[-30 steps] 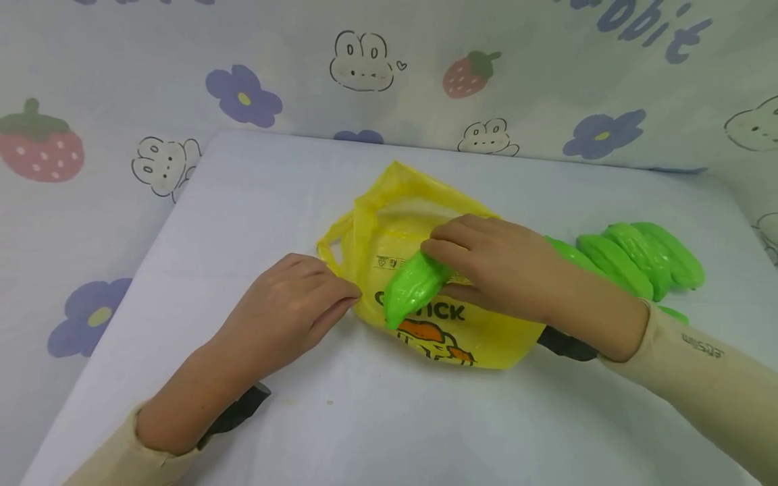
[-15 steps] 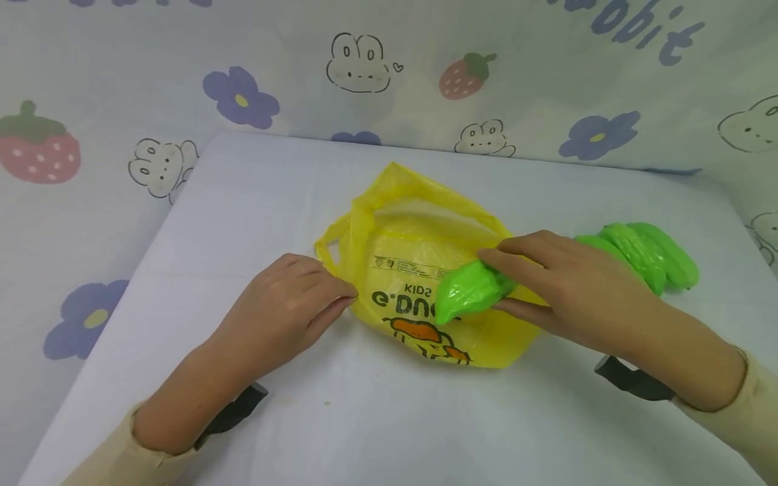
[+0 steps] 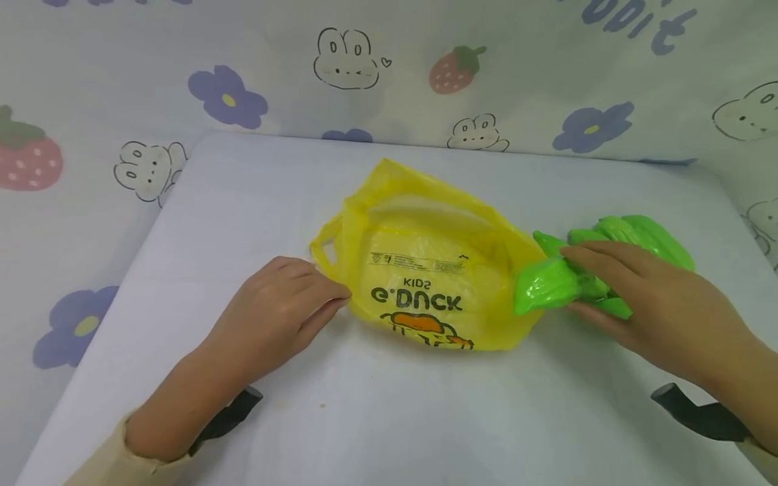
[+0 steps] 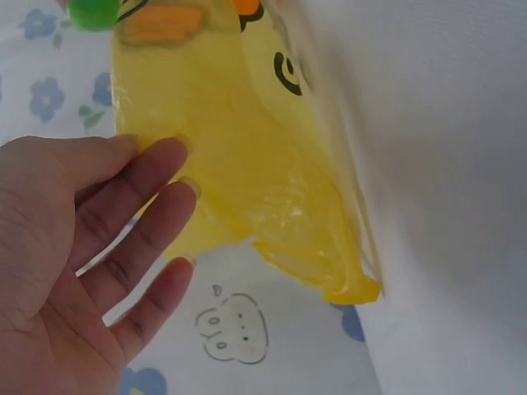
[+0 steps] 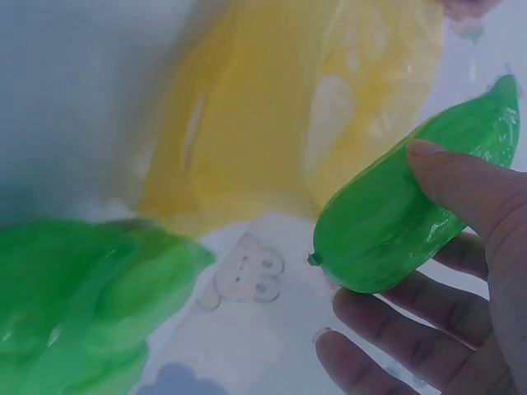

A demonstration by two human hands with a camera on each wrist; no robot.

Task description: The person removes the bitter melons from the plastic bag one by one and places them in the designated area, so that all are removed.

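A yellow plastic bag (image 3: 419, 236) printed with a duck and lettering stands open-mouthed on the white table. My left hand (image 3: 286, 304) pinches the left edge of its mouth between thumb and forefinger; in the left wrist view the other fingers spread loosely. Beyond the bag's right edge, my right hand (image 3: 656, 304) holds a shiny green toy bitter melon (image 3: 550, 283). From the right wrist, this bitter melon (image 5: 395, 214) shows its ridges and a small stem end, with the thumb on top and fingers beneath. More bitter melons (image 3: 650, 236) lie behind and beside that hand, partly hidden.
A white cloth (image 3: 425, 418) covers the table. Behind it hangs a backdrop (image 3: 401, 108) printed with rabbits, strawberries and flowers. Dark wrist mounts (image 3: 699, 412) stick out from under both wrists.
My right hand has carried the bitter melon rightward, from over the bag's opening to its right side near the pile. The left hand stays on the bag edge.
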